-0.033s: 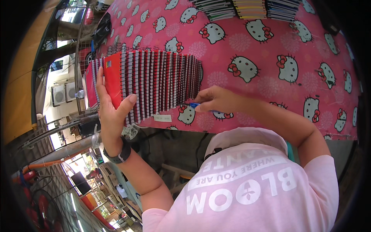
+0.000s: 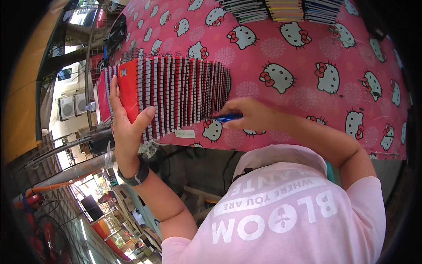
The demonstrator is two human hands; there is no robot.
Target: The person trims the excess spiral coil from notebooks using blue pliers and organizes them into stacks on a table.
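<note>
A long row of red spiral notebooks stands packed together, with dark wire coils facing up. My left hand is braced against the red cover at the row's left end. Its fingers are stretched out along the cover, and the thumb is spread across to the coils. Near the row's right end, my right hand is closed around a small blue-handled hand tool. The tool's dark tip reaches the lower ends of the coils; its exact kind is partly hidden by my fingers.
A pink patterned cloth covers the table. Several stacks of spiral notebooks lie at the far edge. More notebooks stand left of my left hand. A small white label lies by the near edge, and a metal rail runs at left.
My right hand has shifted slightly, its fingers loosening a little, and more of the blue handle shows. The left hand and the notebook row stay in place.
</note>
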